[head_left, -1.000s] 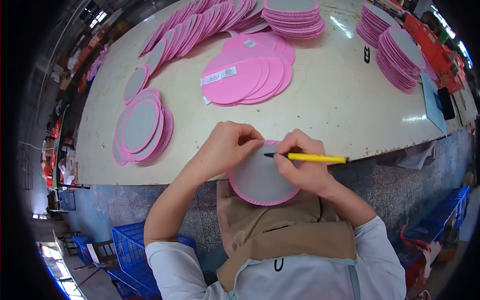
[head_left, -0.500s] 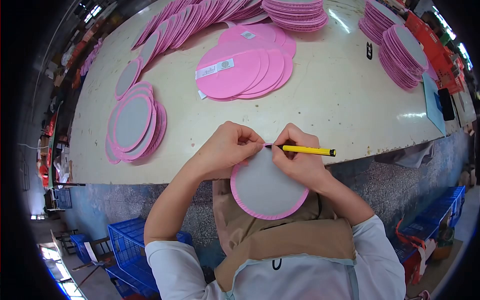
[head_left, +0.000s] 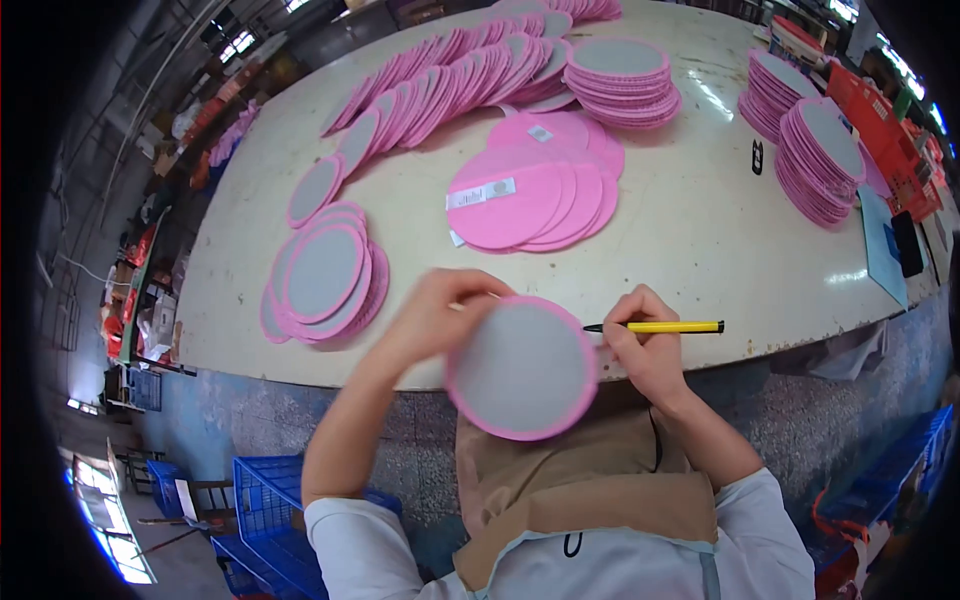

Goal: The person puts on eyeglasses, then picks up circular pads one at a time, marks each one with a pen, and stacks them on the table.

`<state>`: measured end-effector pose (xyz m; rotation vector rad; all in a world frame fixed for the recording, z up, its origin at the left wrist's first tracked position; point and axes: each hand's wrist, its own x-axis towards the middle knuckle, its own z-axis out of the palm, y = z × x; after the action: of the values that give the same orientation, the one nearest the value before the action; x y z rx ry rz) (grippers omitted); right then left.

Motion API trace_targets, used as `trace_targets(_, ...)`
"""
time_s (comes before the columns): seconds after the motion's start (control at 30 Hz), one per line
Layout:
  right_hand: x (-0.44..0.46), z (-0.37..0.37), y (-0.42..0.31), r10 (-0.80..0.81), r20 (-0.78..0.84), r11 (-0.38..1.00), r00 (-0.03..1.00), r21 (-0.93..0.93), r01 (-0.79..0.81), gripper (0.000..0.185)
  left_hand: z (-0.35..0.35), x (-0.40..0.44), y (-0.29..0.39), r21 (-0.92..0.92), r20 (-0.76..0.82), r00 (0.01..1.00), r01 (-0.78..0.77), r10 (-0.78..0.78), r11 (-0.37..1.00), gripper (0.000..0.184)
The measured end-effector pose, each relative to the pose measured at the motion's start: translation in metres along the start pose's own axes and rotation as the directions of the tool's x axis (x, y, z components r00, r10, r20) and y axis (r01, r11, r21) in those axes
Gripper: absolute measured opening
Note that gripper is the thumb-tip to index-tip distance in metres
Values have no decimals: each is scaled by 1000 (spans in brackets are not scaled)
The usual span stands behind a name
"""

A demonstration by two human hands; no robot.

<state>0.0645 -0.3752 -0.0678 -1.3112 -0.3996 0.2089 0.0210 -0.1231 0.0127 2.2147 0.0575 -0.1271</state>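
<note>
My left hand pinches the upper left rim of a round grey disc with a pink fabric edge, held over the table's front edge and my lap. In my right hand is a yellow marker pen, its dark tip pointing left, close to the disc's right rim; I cannot tell if it touches. To the left lies a small pile of similar grey-faced discs. Ahead, several pink discs lie fanned out pink side up, with white labels on some.
A long row of leaning discs runs across the far left of the table. Disc stacks stand at the back and right, beside red crates. Small black snips lie nearby. A blue crate stands below.
The pen has come away from the disc's top edge and moved right with my right hand. My left hand has shifted the disc, and the head view has swung somewhat.
</note>
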Motion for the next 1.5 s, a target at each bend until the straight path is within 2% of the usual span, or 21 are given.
trace_targets(0.03, 2, -1, -1, -10, 0, 1000, 1000, 8, 10, 10, -23, -4, -1, 40, -107, 994, -12, 16, 999, 20)
trace_targets(0.07, 2, -2, -2, 11, 3, 1000, 1000, 16, -11, 10, -50, -12, 14, 105, -186, 980, 96, -76, 990, 20)
trace_targets(0.13, 2, -3, -2, 60, 4, 998, 998, 35, -60, 10, -106, -18, -5, 271, -407, 910, 36, 80, 962, 19)
trace_targets(0.17, 1, -3, -2, 88, 5, 995, 996, 42, -88, 10, -129, -23, -6, 306, -507, 862, 166, 13, 937, 19)
trace_targets(0.23, 0, -3, -1, 71, 13, 997, 997, 28, -72, 10, -143, -29, 2, 493, -718, 680, 345, 150, 799, 21)
trace_targets(0.27, 0, -3, 0, 52, 28, 999, 998, 5, -52, 10, -140, -26, 1, 500, -715, 681, 342, 156, 795, 21)
trace_targets(0.33, 1, -1, 1, 15, 56, 999, 998, -40, -13, 10, -121, -15, -12, 634, -630, 665, 141, 402, 760, 25)
trace_targets(0.4, 0, -1, 1, 17, 55, 999, 998, -42, -15, 10, -83, 3, -30, 602, -493, 753, -67, 436, 796, 30)
trace_targets(0.43, 0, -2, 1, 20, 60, 999, 998, -49, -17, 11, -58, 9, -27, 672, -429, 775, -69, 464, 737, 29)
trace_targets(0.47, 0, -3, -1, 22, 66, 998, 998, -59, -18, 11, -40, 21, -37, 711, -348, 774, -150, 529, 687, 29)
trace_targets(0.57, 0, -6, -2, 22, 77, 997, 997, -78, -16, 11, -1, 41, -45, 780, -167, 730, -313, 662, 542, 27)
trace_targets(0.87, -2, -3, 2, -3, 90, 993, 996, -121, 13, 10, 7, 63, -74, 832, -49, 625, -406, 779, 378, 25)
trace_targets(1.0, -2, -5, 3, 16, 87, 993, 996, -117, -6, 12, 4, 64, -74, 876, 30, 554, -415, 832, 245, 24)
trace_targets(1.2, -2, -3, 3, 6, 72, 993, 997, -116, 2, 10, -3, 53, -59, 882, 43, 543, -415, 839, 224, 22)
trace_targets(1.37, -2, -6, 5, 20, 88, 992, 996, -123, -9, 12, 2, 39, -36, 872, -9, 493, -422, 870, 248, 22)
trace_targets(1.5, -4, -6, 6, -56, 80, 998, 995, -37, 59, 11, 6, 22, -5, 862, -92, 437, -415, 895, 291, 25)
